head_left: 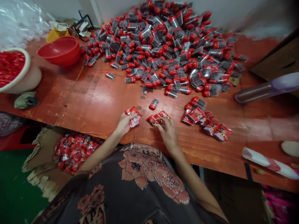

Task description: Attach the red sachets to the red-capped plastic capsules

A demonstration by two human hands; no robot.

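Note:
My left hand (pixel 124 123) is closed on a red packet (pixel 133 112) with a pale patch, just over the table's front edge. To its right, my right hand (pixel 168 132) grips several red packets (pixel 157 117), its fingers curled over them. A small clear container with a red cap (pixel 153 104) lies between and beyond my hands. More red packets (pixel 210 123) lie in a loose row to the right of my right hand. Behind them all rises a big heap of red-capped clear containers (pixel 151 46) with dark contents.
A white bucket (pixel 28 67) of red pieces and a red bowl (pixel 58 51) stand at the left. Below the edge is a cardboard box (pixel 42 155) holding red packets. A clear tube (pixel 257 91) and a white roll (pixel 257 156) lie at the right on the red-brown table (pixel 93 93).

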